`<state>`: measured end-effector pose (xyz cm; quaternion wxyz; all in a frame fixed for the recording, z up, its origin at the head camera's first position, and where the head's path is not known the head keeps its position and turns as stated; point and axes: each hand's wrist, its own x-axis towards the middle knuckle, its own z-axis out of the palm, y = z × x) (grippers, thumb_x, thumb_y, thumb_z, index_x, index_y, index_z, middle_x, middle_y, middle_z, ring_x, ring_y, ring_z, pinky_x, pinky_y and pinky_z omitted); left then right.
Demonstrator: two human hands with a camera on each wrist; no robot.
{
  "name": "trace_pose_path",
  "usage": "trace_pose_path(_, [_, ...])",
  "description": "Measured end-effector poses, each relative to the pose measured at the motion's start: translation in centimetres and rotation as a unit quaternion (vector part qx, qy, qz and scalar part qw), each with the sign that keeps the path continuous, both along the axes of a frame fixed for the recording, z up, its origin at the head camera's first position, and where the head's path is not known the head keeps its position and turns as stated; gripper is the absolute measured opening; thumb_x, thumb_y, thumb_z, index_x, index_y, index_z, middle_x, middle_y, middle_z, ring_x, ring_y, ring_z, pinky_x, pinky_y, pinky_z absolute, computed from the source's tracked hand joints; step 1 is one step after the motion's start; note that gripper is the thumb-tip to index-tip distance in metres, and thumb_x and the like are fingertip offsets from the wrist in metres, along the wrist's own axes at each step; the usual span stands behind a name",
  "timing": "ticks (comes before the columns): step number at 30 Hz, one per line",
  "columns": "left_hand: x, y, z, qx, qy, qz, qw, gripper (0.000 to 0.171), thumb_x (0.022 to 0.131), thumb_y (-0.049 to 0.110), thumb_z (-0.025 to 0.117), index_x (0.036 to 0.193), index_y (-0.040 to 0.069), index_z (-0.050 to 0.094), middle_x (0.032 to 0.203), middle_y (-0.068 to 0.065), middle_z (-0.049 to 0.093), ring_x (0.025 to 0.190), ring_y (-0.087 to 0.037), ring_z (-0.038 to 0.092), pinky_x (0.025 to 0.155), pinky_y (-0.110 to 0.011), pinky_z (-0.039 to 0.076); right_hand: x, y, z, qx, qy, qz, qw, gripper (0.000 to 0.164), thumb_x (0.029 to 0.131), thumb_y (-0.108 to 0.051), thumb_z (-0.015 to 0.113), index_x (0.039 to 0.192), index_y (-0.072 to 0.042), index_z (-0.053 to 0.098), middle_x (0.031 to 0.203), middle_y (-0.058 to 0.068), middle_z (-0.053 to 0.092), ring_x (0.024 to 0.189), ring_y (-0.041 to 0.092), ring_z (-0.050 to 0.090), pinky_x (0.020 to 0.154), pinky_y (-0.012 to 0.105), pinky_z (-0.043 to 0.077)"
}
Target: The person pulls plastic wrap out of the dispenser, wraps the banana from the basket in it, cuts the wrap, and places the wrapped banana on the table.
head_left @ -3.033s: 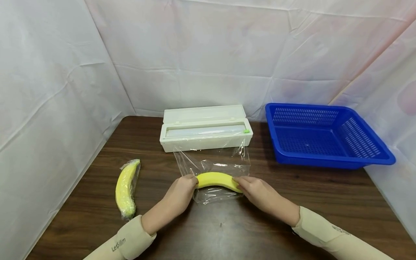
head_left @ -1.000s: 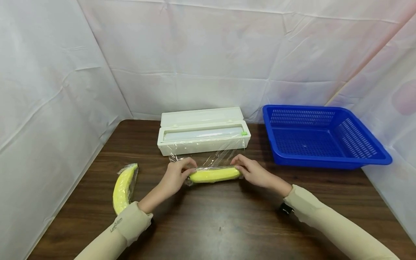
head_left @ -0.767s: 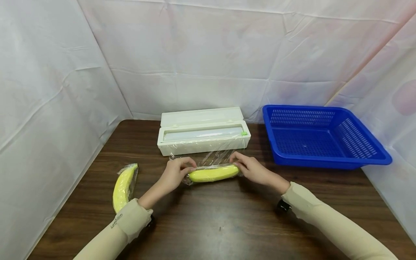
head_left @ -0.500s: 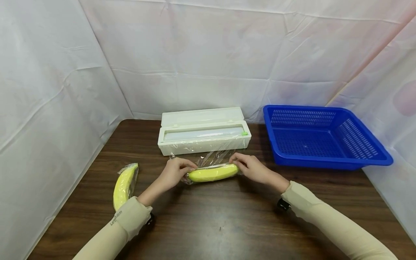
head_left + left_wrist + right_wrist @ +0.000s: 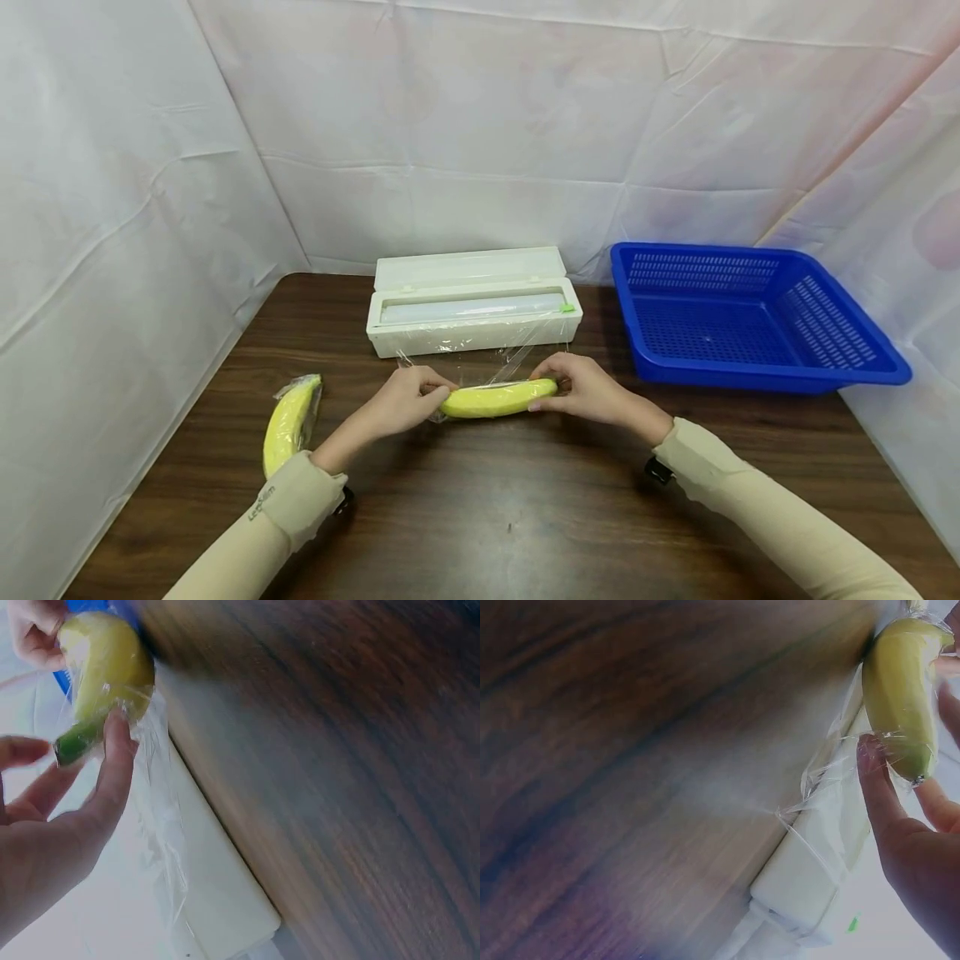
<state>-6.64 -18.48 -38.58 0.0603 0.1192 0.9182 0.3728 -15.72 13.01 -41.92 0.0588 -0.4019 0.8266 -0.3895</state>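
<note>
A yellow banana lies crosswise between my hands, partly covered in clear cling film that runs back to the white dispenser box. My left hand holds the banana's left end between thumb and fingers; in the left wrist view the green stem sits among the fingertips. At the other end my right hand grips the banana, thumb at the near side and fingers behind. The right wrist view shows film stretched around the tip of the banana.
A banana wrapped in film lies at the left, partly behind the left sleeve. The dispenser's lid is raised, showing the film roll and a green slider. A blue basket stands at the back right of the wooden table.
The banana has been rolled back toward the box, and film now covers it. Most recently the right thumb has come around to the banana's near side. The box and basket stay put.
</note>
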Motion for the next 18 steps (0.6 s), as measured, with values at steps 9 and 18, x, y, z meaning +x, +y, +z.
trace_pose_path(9, [-1.2,0.1,-0.7,-0.038,0.035,0.009,0.9986,0.024,0.099,0.023,0.077,0.111,0.003,0.082,0.098,-0.006,0.075,0.084,-0.013,0.062,0.076,-0.033,0.052,-0.6,-0.3,0.0,0.001,0.025,0.008,1.000,0.031,0.088,-0.006,0.086,0.117,-0.001,0.075,0.108,0.012,0.064,0.102,0.025,0.064,0.083,0.033,0.064])
trace_pose_path(18, [-2.5,0.3,-1.3,0.050,-0.021,0.096,0.9938,0.025,0.103,0.019,0.072,0.112,-0.004,0.078,0.074,-0.007,0.072,0.060,-0.015,0.067,0.058,-0.029,0.056,-1.6,-0.7,0.0,0.065,0.067,0.016,0.996,0.029,0.098,-0.008,0.075,0.124,0.005,0.071,0.112,0.018,0.059,0.101,0.025,0.057,0.087,0.042,0.053])
